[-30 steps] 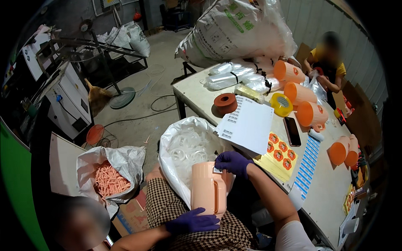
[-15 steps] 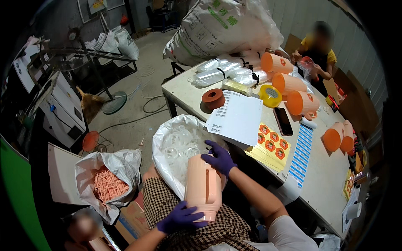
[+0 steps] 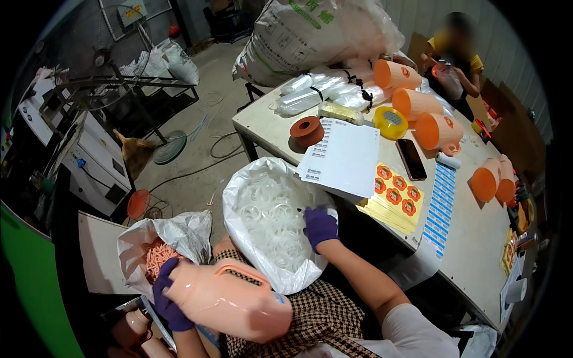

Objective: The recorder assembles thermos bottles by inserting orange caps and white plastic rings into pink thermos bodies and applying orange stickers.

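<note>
A peach plastic jug [image 3: 221,301] with a long side handle lies tilted across my lap. My left hand [image 3: 170,298], in a purple glove, is closed round its narrower end, at the left. A white bag [image 3: 239,238] of clear plastic rings [image 3: 277,230] stands open in front of me. At this bag's right side is my right hand [image 3: 321,230], also purple-gloved. Its fingers are curled, and whatever they hold is hidden. Left of the jug, a second white bag [image 3: 194,232] contains small peach sticks [image 3: 160,258], partly covered by my left hand.
On the table [image 3: 462,238] to the right lie paper sheets [image 3: 343,158], orange sticker sheets [image 3: 397,197], a phone [image 3: 412,159], yellow tape [image 3: 390,123], a brown roll [image 3: 307,131] and several peach jugs [image 3: 439,131]. A co-worker [image 3: 456,65] sits beyond. More peach pieces [image 3: 134,325] are at lower left.
The jug has gone from upright to tilted, its narrower end now toward the left. My left hand has moved left and up with it. My right hand has left the jug for the bag's edge.
</note>
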Action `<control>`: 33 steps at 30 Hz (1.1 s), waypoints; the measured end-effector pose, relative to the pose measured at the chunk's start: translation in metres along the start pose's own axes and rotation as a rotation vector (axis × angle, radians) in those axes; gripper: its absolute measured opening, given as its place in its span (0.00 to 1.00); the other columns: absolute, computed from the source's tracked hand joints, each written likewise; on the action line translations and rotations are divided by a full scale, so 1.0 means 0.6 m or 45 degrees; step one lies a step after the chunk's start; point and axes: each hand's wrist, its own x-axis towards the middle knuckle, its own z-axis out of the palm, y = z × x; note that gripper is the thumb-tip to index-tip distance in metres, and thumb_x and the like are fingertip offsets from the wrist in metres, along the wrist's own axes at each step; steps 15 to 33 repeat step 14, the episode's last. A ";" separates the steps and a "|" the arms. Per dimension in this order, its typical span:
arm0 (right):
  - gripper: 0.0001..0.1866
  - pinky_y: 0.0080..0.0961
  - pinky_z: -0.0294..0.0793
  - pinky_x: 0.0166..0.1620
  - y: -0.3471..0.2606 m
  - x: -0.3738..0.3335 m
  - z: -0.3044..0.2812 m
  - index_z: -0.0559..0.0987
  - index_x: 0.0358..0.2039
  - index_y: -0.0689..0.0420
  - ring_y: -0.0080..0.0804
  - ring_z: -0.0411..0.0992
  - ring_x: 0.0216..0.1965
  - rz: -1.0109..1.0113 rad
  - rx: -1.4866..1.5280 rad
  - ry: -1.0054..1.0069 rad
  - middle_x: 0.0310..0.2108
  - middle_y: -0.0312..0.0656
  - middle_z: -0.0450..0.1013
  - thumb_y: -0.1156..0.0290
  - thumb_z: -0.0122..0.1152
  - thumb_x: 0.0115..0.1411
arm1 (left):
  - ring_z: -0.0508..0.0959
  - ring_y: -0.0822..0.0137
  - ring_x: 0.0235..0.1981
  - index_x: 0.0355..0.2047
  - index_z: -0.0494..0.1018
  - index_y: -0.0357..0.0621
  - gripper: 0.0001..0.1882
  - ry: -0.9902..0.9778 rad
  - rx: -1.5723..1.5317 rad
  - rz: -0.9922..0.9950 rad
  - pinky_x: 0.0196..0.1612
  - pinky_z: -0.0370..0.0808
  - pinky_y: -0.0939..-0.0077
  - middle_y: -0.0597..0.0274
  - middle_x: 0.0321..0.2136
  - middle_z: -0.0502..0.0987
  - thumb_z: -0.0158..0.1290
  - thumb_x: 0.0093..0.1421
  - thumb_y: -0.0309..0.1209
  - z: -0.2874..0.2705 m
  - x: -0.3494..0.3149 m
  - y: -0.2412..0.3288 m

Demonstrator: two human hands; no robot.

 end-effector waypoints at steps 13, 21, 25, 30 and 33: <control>0.40 0.42 0.76 0.44 -0.020 0.055 -0.104 0.50 0.73 0.51 0.48 0.78 0.42 -0.052 0.077 -0.508 0.43 0.49 0.77 0.63 0.56 0.63 | 0.73 0.57 0.58 0.59 0.71 0.32 0.29 -0.732 0.151 -0.423 0.62 0.69 0.62 0.46 0.59 0.72 0.56 0.55 0.24 0.146 0.232 -0.358; 0.46 0.44 0.76 0.45 -0.016 0.047 -0.115 0.45 0.74 0.43 0.49 0.78 0.42 -0.052 0.074 -0.548 0.45 0.48 0.76 0.56 0.60 0.62 | 0.70 0.53 0.62 0.61 0.70 0.38 0.32 -0.581 0.240 -0.462 0.65 0.67 0.58 0.45 0.60 0.71 0.54 0.52 0.20 0.141 0.228 -0.373; 0.46 0.44 0.76 0.45 -0.016 0.047 -0.115 0.45 0.74 0.43 0.49 0.78 0.42 -0.052 0.074 -0.548 0.45 0.48 0.76 0.56 0.60 0.62 | 0.70 0.53 0.62 0.61 0.70 0.38 0.32 -0.581 0.240 -0.462 0.65 0.67 0.58 0.45 0.60 0.71 0.54 0.52 0.20 0.141 0.228 -0.373; 0.46 0.44 0.76 0.45 -0.016 0.047 -0.115 0.45 0.74 0.43 0.49 0.78 0.42 -0.052 0.074 -0.548 0.45 0.48 0.76 0.56 0.60 0.62 | 0.70 0.53 0.62 0.61 0.70 0.38 0.32 -0.581 0.240 -0.462 0.65 0.67 0.58 0.45 0.60 0.71 0.54 0.52 0.20 0.141 0.228 -0.373; 0.46 0.44 0.76 0.45 -0.016 0.047 -0.115 0.45 0.74 0.43 0.49 0.78 0.42 -0.052 0.074 -0.548 0.45 0.48 0.76 0.56 0.60 0.62 | 0.70 0.53 0.62 0.61 0.70 0.38 0.32 -0.581 0.240 -0.462 0.65 0.67 0.58 0.45 0.60 0.71 0.54 0.52 0.20 0.141 0.228 -0.373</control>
